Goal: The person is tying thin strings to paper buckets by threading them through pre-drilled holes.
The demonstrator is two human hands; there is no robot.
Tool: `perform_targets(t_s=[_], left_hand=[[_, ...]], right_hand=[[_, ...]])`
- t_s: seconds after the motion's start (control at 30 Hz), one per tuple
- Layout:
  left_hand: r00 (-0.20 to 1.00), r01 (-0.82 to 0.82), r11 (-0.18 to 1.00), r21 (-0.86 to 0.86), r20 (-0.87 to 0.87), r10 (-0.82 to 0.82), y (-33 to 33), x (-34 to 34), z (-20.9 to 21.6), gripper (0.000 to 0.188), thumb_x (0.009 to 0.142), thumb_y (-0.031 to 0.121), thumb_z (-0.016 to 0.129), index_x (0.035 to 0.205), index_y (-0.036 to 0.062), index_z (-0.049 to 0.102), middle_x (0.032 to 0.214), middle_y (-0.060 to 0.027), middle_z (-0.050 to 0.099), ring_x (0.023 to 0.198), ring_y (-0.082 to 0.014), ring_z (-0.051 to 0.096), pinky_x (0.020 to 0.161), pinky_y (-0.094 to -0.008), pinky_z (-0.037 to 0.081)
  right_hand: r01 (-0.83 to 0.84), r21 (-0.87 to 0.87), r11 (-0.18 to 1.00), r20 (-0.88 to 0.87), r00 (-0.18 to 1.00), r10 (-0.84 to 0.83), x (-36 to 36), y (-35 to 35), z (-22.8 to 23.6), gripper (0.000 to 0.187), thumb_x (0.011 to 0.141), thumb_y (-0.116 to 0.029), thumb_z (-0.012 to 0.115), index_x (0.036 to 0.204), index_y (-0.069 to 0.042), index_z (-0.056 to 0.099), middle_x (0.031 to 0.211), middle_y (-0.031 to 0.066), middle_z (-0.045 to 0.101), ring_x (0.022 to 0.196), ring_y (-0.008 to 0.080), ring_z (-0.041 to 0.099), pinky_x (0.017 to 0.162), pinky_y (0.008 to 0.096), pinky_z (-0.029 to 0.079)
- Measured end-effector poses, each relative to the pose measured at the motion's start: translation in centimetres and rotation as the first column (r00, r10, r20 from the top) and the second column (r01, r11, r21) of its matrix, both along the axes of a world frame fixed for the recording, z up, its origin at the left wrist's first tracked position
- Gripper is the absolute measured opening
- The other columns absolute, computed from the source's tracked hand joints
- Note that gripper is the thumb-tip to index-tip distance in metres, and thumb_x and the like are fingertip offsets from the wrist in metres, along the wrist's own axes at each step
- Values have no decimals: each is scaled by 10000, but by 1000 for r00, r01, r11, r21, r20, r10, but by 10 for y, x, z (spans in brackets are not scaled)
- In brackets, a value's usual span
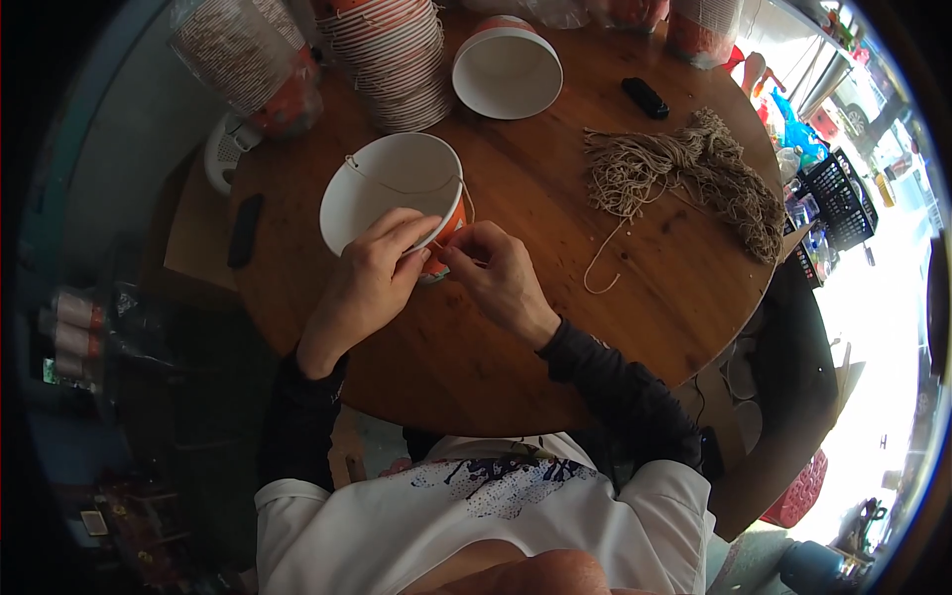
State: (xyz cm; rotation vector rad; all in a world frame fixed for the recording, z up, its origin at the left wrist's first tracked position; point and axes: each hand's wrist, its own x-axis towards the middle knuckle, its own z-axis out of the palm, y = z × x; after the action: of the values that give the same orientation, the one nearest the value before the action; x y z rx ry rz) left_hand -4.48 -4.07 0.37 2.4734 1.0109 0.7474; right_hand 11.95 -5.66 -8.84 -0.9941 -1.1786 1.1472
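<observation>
A white-lined paper bucket (359,203) with an orange outside stands tilted on the round wooden table (496,382), its mouth toward me. My left hand (372,268) grips its near rim, thumb and fingers closed on the wall. A thin tan string (470,201) is fixed at the bucket's far left rim, crosses the mouth and drops over the right side. At that right side my right hand (496,278) pinches the string close to the wall; its fingertips partly hide the end. A loose bundle of the same string (694,169) lies to the right.
Behind the bucket rise a tall stack of nested buckets (392,64) and a plastic-wrapped stack (243,59). Another single bucket (508,74) lies tipped toward me. A small black object (646,98) sits at the far right, a dark flat one (245,230) at the left edge.
</observation>
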Motion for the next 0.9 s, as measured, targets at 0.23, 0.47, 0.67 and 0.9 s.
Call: perform_targets(t_s=[0.23, 0.47, 0.67, 0.9], left_hand=[[994, 104, 973, -207, 9, -105, 21, -10, 12, 230, 912, -4, 544, 1129, -33, 615, 1031, -147, 647, 890, -252, 662, 761, -328, 527], [973, 34, 932, -360, -201, -113, 43, -5, 22, 144, 881, 39, 603, 991, -6, 684, 897, -127, 694, 824, -212, 670, 745, -307, 516], [989, 95, 870, -485, -55, -139, 49, -12, 11, 151, 881, 45, 610, 998, -7, 689, 903, -114, 714, 807, -171, 675, 741, -290, 520], [990, 133, 851, -507, 28, -138, 47, -13, 11, 135, 884, 55, 623, 984, -5, 692, 868, -99, 717, 784, -124, 662, 723, -269, 519]], right_hand=[[4, 62, 998, 195, 981, -16, 0, -6, 20, 162, 913, -128, 635, 969, 24, 632, 838, 114, 695, 745, 174, 669, 667, 290, 533], [36, 40, 999, 142, 989, -42, -4, -7, 21, 196, 906, -157, 653, 968, 29, 643, 799, 153, 702, 675, 200, 675, 626, 326, 528], [40, -21, 999, 132, 991, -37, -5, -7, 22, 195, 914, -155, 642, 944, 37, 633, 751, 132, 690, 627, 165, 655, 583, 314, 513], [52, 29, 998, 147, 988, -56, -5, -6, 21, 201, 910, -161, 643, 933, 37, 627, 738, 130, 685, 613, 165, 651, 581, 307, 508]])
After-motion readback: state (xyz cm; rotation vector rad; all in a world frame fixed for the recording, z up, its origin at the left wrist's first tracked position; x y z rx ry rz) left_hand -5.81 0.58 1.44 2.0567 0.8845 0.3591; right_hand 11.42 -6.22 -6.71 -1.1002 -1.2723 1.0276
